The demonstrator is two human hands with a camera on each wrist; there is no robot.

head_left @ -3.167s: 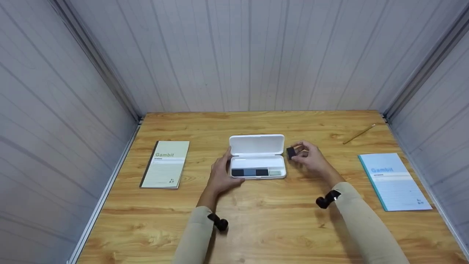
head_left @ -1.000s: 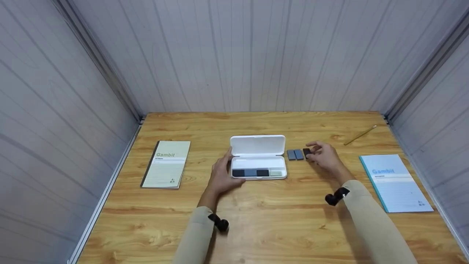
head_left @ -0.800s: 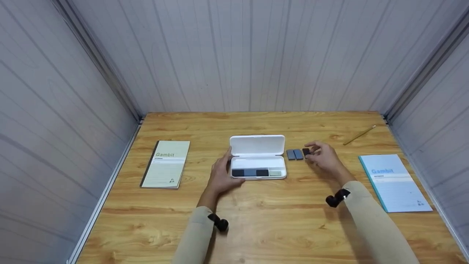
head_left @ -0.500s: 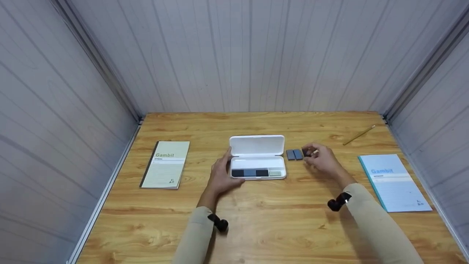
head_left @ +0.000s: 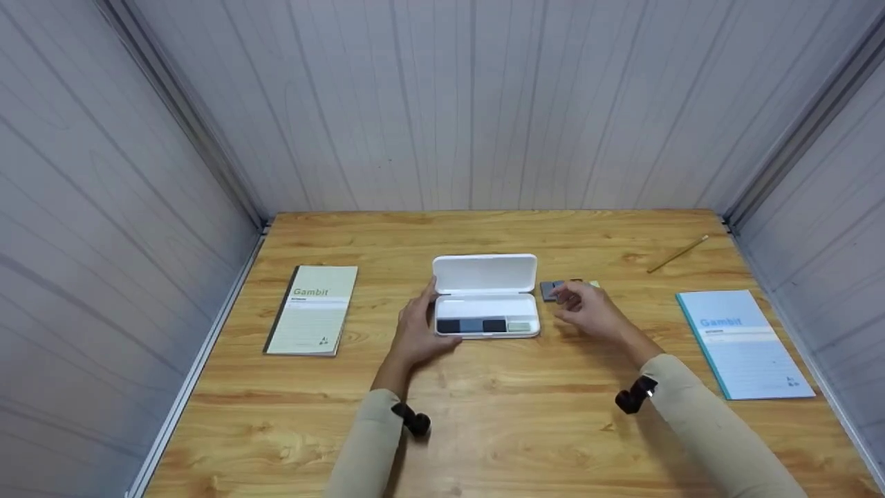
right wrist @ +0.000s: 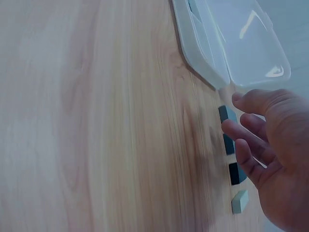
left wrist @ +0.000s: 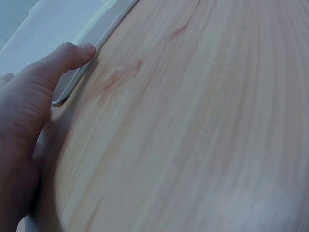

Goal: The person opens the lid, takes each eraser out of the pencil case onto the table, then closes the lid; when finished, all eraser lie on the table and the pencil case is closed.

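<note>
- Since half a second ago, the right hand (head_left: 584,310) has let go of the dark block and drawn back toward the case (head_left: 486,296); its fingers hang loose above the blocks (right wrist: 231,159), holding nothing.
- "Gambit" is printed on both notebooks: the green one (head_left: 312,319) at left, the blue one (head_left: 743,343) at right.
- Four small blocks lie in a row on the surface (head_left: 525,415), just right of the case: two grey-blue, one black, one pale green.
- Four more sit in the white case's tray, with its lid open.
- Left hand (head_left: 417,332) rests against the case's left edge, thumb (left wrist: 72,54) on its rim, fingers relaxed.
- One pencil (head_left: 677,253) lies far right.
</note>
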